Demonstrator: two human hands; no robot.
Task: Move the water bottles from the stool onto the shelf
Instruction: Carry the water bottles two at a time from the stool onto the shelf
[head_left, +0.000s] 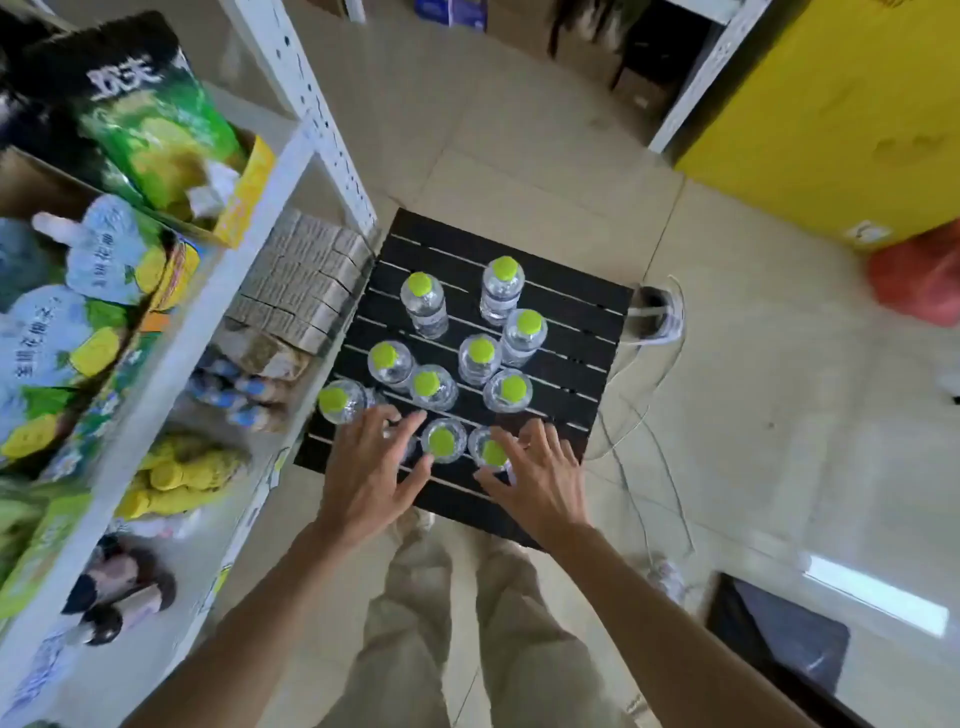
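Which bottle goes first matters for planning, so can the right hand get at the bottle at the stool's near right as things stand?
Probably yes. The right hand is spread open right at that bottle, fingers around its cap, with nothing between them; the neighbouring bottle stands slightly apart.

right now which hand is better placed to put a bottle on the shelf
Left, probably. The left hand reaches over the bottles at the stool's shelf-side edge, and the shelf stands on that side. The right hand hovers farther from it, over another bottle.
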